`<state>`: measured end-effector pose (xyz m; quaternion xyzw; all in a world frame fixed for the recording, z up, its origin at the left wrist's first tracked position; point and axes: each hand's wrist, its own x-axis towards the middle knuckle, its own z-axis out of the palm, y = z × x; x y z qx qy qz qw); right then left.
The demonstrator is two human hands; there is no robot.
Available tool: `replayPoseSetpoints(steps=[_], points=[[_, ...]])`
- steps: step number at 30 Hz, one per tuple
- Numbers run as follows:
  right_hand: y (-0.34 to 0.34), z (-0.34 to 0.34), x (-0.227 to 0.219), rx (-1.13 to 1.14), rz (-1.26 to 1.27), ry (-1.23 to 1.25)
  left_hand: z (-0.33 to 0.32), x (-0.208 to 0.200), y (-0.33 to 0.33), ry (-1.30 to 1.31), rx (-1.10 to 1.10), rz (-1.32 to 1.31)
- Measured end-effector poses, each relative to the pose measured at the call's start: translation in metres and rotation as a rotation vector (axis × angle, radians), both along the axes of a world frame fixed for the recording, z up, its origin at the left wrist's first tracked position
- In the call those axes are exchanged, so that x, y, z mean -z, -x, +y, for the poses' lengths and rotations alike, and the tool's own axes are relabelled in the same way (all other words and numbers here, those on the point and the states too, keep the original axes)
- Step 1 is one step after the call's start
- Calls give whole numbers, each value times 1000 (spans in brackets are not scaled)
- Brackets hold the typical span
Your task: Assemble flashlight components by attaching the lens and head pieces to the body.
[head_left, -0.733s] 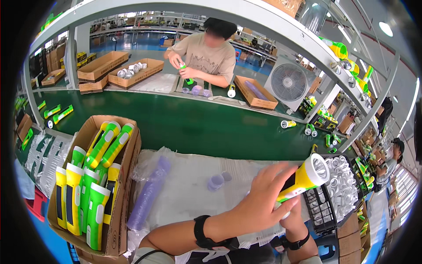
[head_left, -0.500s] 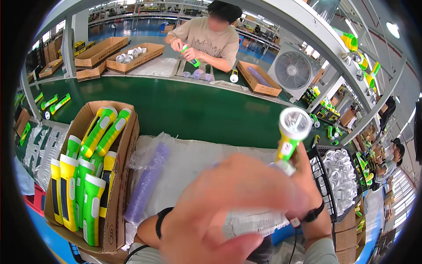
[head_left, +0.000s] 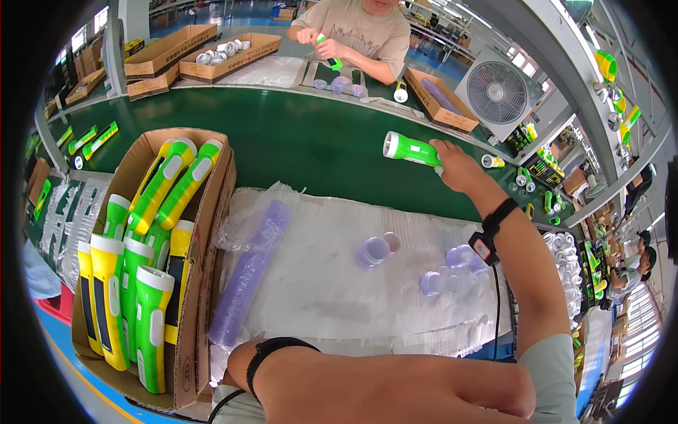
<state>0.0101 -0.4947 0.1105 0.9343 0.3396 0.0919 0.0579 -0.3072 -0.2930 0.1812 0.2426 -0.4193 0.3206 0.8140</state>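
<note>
My right hand (head_left: pixel 455 166) reaches out over the green belt. Its fingers are wrapped round the tail end of a green flashlight (head_left: pixel 413 150) that lies level, clear lens toward the left. Low in the picture my left hand (head_left: pixel 424 389) stretches rightward in front of my body, back of the hand up. Its fingertips are hidden, so I cannot make out their pose. Between the hands, clear purple-tinted lens discs (head_left: pixel 373 251) lie on a white-covered work surface (head_left: pixel 318 283). A purple wrapped roll of discs (head_left: pixel 247 275) lies left of them.
A cardboard box (head_left: pixel 205 283) of green and yellow flashlights stands at left. The green belt (head_left: pixel 282 141) runs across, carrying several flashlights at both ends. White rings (head_left: pixel 565 261) fill a crate at right. Opposite, a co-worker (head_left: pixel 360 35) holds a flashlight beside a fan (head_left: pixel 496 92).
My right hand has moved the flashlight forward over the belt and turned it from upright to level. My left hand has dropped from mid-picture to the lower edge. The view has shifted downward.
</note>
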Motion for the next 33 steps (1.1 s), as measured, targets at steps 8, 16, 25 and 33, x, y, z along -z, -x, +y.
replayPoseSetpoints(steps=[8, 16, 25, 33], points=[[-58, 22, 36, 126, 144, 244, 6, -4, -4, -16, 33, 57], [-66, 12, 60, 159, 214, 288, -10, -2, -21, -40, -8, -57], [-38, 13, 12, 112, 187, 128, 14, -4, -53, -513, -126, -201], [181, -44, -27, -353, 752, -622, -5, 9, -77, -926, -697, -58]])
